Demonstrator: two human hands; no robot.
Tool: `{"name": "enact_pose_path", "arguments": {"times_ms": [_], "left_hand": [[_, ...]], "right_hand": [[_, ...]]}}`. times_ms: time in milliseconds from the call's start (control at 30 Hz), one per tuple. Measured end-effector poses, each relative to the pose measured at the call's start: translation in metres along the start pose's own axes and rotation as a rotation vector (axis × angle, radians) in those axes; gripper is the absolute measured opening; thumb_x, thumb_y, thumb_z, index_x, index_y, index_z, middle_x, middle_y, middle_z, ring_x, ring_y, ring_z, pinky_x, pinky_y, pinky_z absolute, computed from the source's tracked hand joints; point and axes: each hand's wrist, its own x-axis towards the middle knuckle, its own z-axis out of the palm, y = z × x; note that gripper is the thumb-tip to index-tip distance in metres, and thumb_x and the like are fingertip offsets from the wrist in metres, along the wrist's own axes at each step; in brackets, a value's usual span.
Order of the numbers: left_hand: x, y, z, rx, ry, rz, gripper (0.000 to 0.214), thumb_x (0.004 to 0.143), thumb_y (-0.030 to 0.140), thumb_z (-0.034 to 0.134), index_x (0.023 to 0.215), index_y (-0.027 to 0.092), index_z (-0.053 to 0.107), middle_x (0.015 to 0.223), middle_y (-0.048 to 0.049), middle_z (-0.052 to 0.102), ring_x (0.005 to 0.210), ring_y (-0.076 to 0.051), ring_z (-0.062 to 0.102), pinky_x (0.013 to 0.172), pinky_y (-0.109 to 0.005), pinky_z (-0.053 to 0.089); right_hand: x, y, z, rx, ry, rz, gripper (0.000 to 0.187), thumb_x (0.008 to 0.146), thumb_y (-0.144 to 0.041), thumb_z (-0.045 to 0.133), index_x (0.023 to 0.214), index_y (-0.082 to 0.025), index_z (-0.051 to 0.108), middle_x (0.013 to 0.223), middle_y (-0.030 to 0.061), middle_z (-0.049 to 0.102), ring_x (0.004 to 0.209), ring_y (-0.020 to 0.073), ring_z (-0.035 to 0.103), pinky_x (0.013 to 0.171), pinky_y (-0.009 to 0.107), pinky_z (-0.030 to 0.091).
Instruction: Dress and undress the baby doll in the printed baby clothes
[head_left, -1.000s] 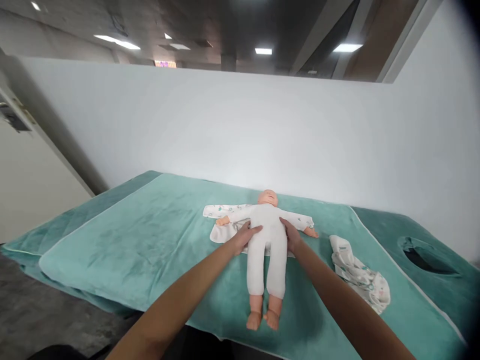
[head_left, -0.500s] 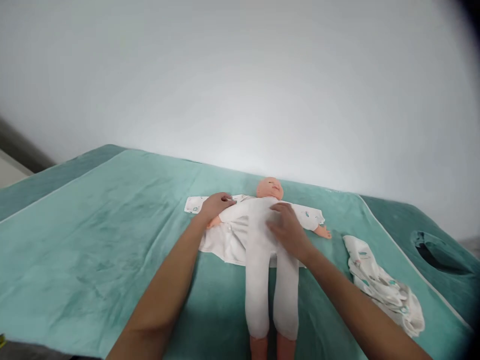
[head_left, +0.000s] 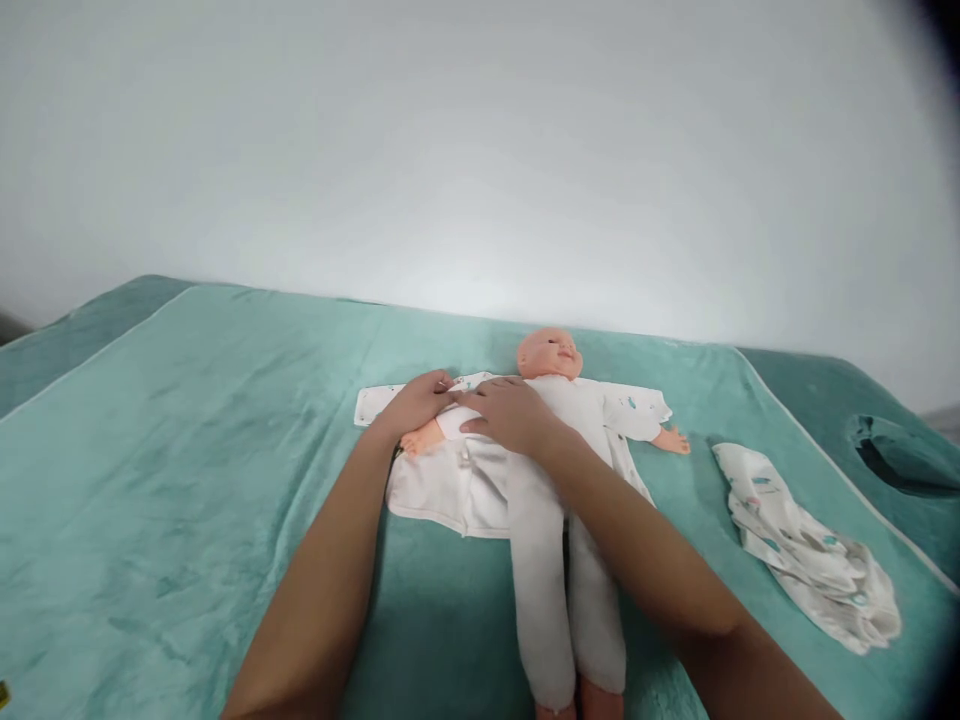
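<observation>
The doll (head_left: pixel 534 515) lies on the shirt (head_left: pixel 442 497), head (head_left: pixel 549 352) toward twelve o'clock, while left hand (head_left: pixel 420 402) and right hand (head_left: pixel 517 415), fingers partly curled, meet at its nine-o'clock arm (head_left: pixel 424 439), whether gripping I cannot tell, and this arm is best guided gently, without twisting.

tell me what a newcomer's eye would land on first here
Probably the doll, lying on its back on the green cover, partly over an opened-out white garment. Next come the left hand and right hand, close together at the doll's arm on the picture's left. A crumpled printed cloth lies apart to the right.
</observation>
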Motion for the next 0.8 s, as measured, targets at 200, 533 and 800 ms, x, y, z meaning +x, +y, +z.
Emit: {"name": "enact_pose_path", "arguments": {"times_ms": [200,533,800], "left_hand": [[-0.010,0.002,-0.016,-0.554,-0.020,-0.159,0.038,0.066,0.045,0.083,0.083,0.018,0.062,0.071,0.0006,0.062,0.059,-0.014,0.056,0.055,-0.025,0.041],[-0.007,0.039,0.048,-0.391,0.115,0.027,0.032,0.082,0.050,0.069,0.095,0.022,0.065,0.066,0.0024,0.058,0.055,-0.012,0.048,0.049,-0.023,0.033],[-0.009,0.042,0.052,-0.448,0.213,-0.074,0.023,0.082,0.042,0.066,0.088,0.021,0.059,0.068,0.0044,0.050,0.052,-0.010,0.041,0.047,-0.023,0.030]], "right_hand": [[-0.027,0.027,-0.023,-0.020,0.113,0.174,0.027,0.100,-0.041,0.055,0.120,-0.033,0.072,0.102,0.0075,0.065,0.100,0.0248,0.057,0.091,0.039,0.037],[-0.014,0.009,-0.006,0.061,0.173,0.214,0.027,0.095,-0.026,0.056,0.117,-0.018,0.070,0.112,0.0152,0.067,0.112,0.0319,0.055,0.105,0.048,0.033],[-0.127,0.068,0.000,0.278,0.584,0.762,0.037,0.098,-0.050,0.045,0.106,-0.023,0.069,0.107,0.0124,0.067,0.103,0.0279,0.059,0.092,0.042,0.044]]}}
